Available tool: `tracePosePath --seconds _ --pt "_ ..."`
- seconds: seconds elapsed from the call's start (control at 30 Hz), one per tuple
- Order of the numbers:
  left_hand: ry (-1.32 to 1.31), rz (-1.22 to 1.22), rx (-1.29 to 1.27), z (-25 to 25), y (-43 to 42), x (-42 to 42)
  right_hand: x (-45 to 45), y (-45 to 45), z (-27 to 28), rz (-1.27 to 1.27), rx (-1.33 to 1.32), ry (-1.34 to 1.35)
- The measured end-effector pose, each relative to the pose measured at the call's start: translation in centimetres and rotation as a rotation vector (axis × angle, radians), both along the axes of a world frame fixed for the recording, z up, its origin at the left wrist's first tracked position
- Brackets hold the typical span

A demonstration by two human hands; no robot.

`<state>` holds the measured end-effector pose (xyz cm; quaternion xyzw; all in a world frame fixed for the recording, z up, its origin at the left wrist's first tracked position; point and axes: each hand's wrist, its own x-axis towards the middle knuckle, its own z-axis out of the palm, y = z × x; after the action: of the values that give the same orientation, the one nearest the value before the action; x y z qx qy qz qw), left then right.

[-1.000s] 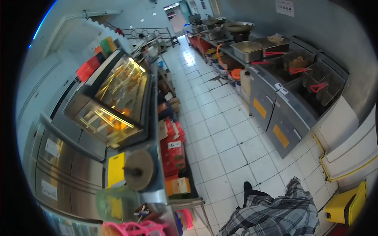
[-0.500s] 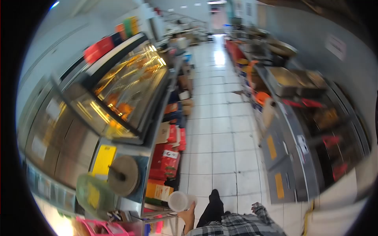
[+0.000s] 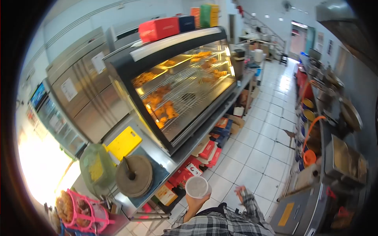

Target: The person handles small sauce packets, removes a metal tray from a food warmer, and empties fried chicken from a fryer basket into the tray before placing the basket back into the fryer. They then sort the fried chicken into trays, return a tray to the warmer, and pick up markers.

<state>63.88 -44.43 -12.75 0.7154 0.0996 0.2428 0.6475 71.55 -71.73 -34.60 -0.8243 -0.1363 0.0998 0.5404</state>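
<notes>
My left hand (image 3: pixel 195 204) is wrapped round a round, translucent plastic tub (image 3: pixel 197 187), held upright near the bottom middle. To its right, my right hand (image 3: pixel 239 192) hangs low over the floor at the end of a plaid sleeve, blurred, with its fingers apart and nothing in them. Left of the tub, on the metal counter, lie a stone mortar (image 3: pixel 143 177) with a pestle, a yellow cutting board (image 3: pixel 124 142) and a green translucent container (image 3: pixel 94 169).
A lit glass display case (image 3: pixel 185 90) with fried food stands on the counter. Below it are red boxes (image 3: pixel 185 171). Fryers (image 3: pixel 295 212) and pans line the right side. A pink basket (image 3: pixel 88 210) sits at the lower left. Between them runs a tiled floor (image 3: pixel 256 145).
The view has swung left and nearer the display case. My left hand has come into view with the tub and risen with it. My right hand now shows beyond its sleeve.
</notes>
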Motion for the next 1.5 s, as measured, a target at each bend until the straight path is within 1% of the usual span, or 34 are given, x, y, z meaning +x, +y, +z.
tracePosePath --seconds 0.03,0.07,0.1,0.13,0.17,0.23,0.27,0.3,0.37,0.47,0.53,0.57,0.63,0.67,0.7,0.77,0.83,0.9,0.97,1.07,1.17,1.27,1.37,1.5 --pt "0.015 0.04 0.033 -0.3 0.4 0.8 3.9 2.4 7.6 0.061 -0.028 -0.114" --pt "-0.014 0.116 0.015 -0.1 0.5 1.2 7.8 5.3 13.0 0.121 -0.162 -0.056" --pt "-0.047 0.192 0.003 0.1 0.5 1.8 12.7 9.1 10.4 0.166 0.095 -0.027" --pt "-0.051 0.255 -0.008 0.5 0.5 2.2 15.2 13.4 14.7 0.284 0.351 -0.111" --pt "-0.054 0.317 -0.019 0.9 0.5 2.5 17.4 17.6 20.3 0.4 0.376 -0.229" --pt "0.0 0.411 -0.046 2.7 0.1 2.5 22.5 28.0 24.4 0.567 0.644 -0.525" --pt "0.018 0.478 -0.042 3.4 -0.1 2.5 22.4 30.8 30.2 0.586 0.595 -0.416" --pt "0.038 0.543 -0.041 4.0 -0.4 2.4 23.7 35.4 32.0 0.511 0.604 -0.506" --pt "0.077 0.687 -0.069 4.1 -1.0 2.5 25.5 40.2 35.8 0.411 0.448 -0.905" --pt "0.086 0.878 -0.117 3.6 -1.7 3.3 27.1 44.4 35.9 0.376 0.397 -1.078" --pt "0.053 0.977 -0.124 4.0 -2.1 4.5 27.4 44.8 35.5 0.343 0.382 -1.171" --pt "0.039 1.06 -0.128 3.2 -2.3 5.1 27.7 45.0 35.4 0.384 0.429 -1.124" --pt "0.114 1.138 -0.186 1.2 -3.3 5.6 27.8 45.0 35.1 0.463 0.52 -1.022" --pt "0.14 1.215 -0.217 0.5 -3.8 5.6 27.4 44.4 34.9 0.498 0.551 -0.965" --pt "0.119 1.258 -0.182 0.5 -4.0 6.0 27.0 43.7 34.6 0.526 0.569 -0.924" --pt "0.079 1.428 -0.13 0.9 -4.8 7.2 25.3 42.8 33.7 0.624 0.608 -0.852" --pt "0.201 1.666 -0.001 2.9 -6.7 8.0 23.8 41.8 32.4 0.746 0.64 -0.809" --pt "0.389 1.86 0.078 4.0 -9.2 9.2 22.7 40.9 30.7 0.888 0.656 -0.785" --pt "0.408 2.039 0.022 3.0 -11.7 10.4 20.8 39.9 28.9 1.085 0.676 -0.734" --pt "0.444 2.267 -0.053 2.0 -16.0 13.1 17.6 37.1 26.3 1.446 0.639 -0.616" --pt "0.461 2.405 -0.126 0.5 -19.3 15.0 15.7 33.6 24.4 1.73 0.544 -0.505" --pt "0.455 2.522 -0.177 0.2 -22.4 15.2 13.9 29.7 22.7 1.966 0.399 -0.428" --pt "0.407 2.573 -0.199 -0.1 -25.8 14.5 12.2 26.0 21.3 2.115 0.25 -0.387" --pt "0.276 2.603 -0.206 -0.8 -31.9 11.8 8.9 21.1 19.7 2.206 0.091 -0.387"
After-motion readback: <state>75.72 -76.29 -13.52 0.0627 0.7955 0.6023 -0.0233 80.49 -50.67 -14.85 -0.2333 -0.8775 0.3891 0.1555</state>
